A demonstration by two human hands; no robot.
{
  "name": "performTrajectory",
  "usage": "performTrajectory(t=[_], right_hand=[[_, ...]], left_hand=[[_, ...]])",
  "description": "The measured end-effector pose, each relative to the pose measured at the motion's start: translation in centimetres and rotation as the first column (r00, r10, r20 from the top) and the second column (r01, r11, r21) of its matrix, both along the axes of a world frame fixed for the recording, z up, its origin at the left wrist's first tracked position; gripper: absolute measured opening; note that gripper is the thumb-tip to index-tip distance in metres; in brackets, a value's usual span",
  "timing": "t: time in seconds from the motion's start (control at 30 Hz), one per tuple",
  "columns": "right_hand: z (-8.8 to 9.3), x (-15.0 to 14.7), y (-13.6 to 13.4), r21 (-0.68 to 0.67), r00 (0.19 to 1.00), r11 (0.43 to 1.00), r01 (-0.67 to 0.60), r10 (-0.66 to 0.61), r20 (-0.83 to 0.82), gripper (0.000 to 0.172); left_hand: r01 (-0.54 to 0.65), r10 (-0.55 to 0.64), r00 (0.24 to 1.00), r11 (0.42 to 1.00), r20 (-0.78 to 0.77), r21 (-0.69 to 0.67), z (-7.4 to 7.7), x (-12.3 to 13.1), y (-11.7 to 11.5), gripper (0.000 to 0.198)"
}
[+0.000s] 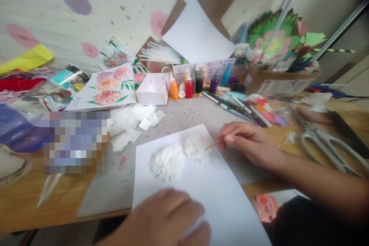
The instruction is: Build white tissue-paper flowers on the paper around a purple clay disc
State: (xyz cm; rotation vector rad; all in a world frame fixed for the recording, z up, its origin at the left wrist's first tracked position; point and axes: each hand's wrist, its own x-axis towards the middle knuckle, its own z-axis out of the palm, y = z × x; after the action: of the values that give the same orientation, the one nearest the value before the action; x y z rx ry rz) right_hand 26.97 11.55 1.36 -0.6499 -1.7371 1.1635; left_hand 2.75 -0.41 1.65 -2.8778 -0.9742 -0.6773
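My right hand (250, 142) pinches a thin wooden stick (221, 138), its tip at the edge of a fluffy white paper cluster (197, 148). A second white cluster (167, 161) sits to its left. Both are on a white sheet of paper (213, 192), slanted across a grey mat (112, 184). Near the sheet's lower part, my left hand (170, 219) is blurred, its fingers curled towards the thumb; whatever lies between them is hidden. Loose white paper squares (132, 121) are heaped on the mat beyond the sheet's left corner.
Scissors (331, 146) lie at the right, near several pens (239, 103). Paint bottles (188, 86) and a white box (152, 88) line the back. A picture of flowers (106, 88) stands at back left; a cardboard box (282, 80) holds tools.
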Motion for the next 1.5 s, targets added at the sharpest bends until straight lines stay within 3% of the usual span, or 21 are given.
performTrajectory(t=[0.07,0.13,0.27,0.47,0.6,0.7,0.93,1.2,1.5], right_hand=[[-0.4,-0.7,-0.3,-0.029,0.999,0.999,-0.038,0.037,-0.021,0.017],[-0.7,-1.1,-0.5,-0.039,0.998,0.999,-0.030,0.028,-0.056,0.014],[-0.8,-1.2,-0.7,0.072,1.000,0.997,-0.014,0.015,-0.008,0.014],[0.3,-1.0,-0.7,0.229,0.972,0.964,-0.137,0.086,0.220,0.013],[0.1,-1.3,-0.6,0.239,0.970,0.970,-0.032,-0.028,0.242,0.011],[-0.3,-1.5,-0.6,0.203,0.965,0.978,0.043,-0.093,0.245,0.010],[-0.7,-1.8,-0.3,0.109,0.976,0.991,0.078,-0.098,0.195,0.012],[-0.6,-1.5,-0.8,0.038,0.982,0.992,0.123,-0.127,0.140,0.009],[0.4,-1.4,-1.2,0.238,0.953,0.971,-0.019,-0.055,0.299,0.011]], left_hand=[[0.021,-0.018,0.999,0.995,0.031,-0.101,2.4,0.2,3.5,0.020],[-0.125,0.125,0.992,0.968,-0.015,-0.219,3.9,0.3,6.8,0.011],[-0.155,0.159,0.987,0.906,-0.023,-0.393,3.6,0.3,10.1,0.015],[-0.091,0.120,0.992,0.868,0.027,-0.488,1.7,-0.1,10.0,0.014],[-0.108,0.132,0.991,0.896,0.027,-0.431,1.3,-0.1,10.1,0.004],[-0.081,0.103,0.994,0.917,0.037,-0.391,1.2,-0.2,10.2,0.011],[0.064,-0.071,0.997,0.937,-0.007,-0.343,1.1,-1.3,10.8,0.036],[0.022,-0.030,0.999,0.931,-0.019,-0.365,1.0,-1.5,11.3,0.019],[-0.006,0.006,1.000,0.903,-0.002,-0.429,0.7,-1.4,11.4,0.019]])
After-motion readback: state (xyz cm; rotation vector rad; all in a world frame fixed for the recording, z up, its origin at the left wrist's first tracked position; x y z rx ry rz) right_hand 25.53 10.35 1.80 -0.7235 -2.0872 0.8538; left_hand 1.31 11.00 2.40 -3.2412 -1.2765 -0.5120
